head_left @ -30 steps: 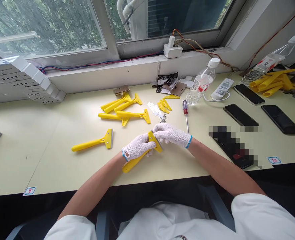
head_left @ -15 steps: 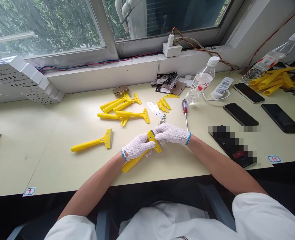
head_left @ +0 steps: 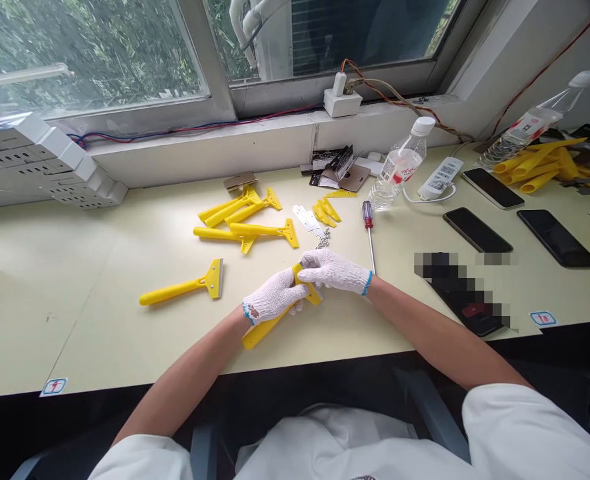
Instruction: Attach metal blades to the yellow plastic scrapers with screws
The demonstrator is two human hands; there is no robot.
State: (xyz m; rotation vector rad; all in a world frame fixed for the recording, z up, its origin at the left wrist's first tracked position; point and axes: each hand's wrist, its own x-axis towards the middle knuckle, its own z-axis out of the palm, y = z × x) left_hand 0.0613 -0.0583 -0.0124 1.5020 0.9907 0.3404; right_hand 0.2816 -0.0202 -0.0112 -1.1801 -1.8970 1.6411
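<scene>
A yellow scraper (head_left: 262, 332) is gripped near its head by my gloved left hand (head_left: 269, 297), its handle slanting down toward the table's front edge. My gloved right hand (head_left: 333, 270) bends over the scraper's head with fingertips pinched on its upper part; whatever is between them is hidden. Just beyond the right hand lies a small pile of screws (head_left: 323, 239), beside white blade-like pieces (head_left: 307, 220) and small yellow plates (head_left: 327, 211). To the right rests a screwdriver (head_left: 368, 217) with its shaft toward me. Another scraper (head_left: 182, 292), with a metal edge, lies left of my hands.
Several yellow scraper handles (head_left: 247, 230) lie in a heap behind my left hand. Water bottles (head_left: 399, 167), a power strip (head_left: 441, 179) and phones (head_left: 479, 230) occupy the right side. White boxes (head_left: 49, 160) stand at the back left, below the window.
My right hand has shifted slightly left, further over the scraper's head, covering more of it. The left hand keeps its hold, and the view has moved a little.
</scene>
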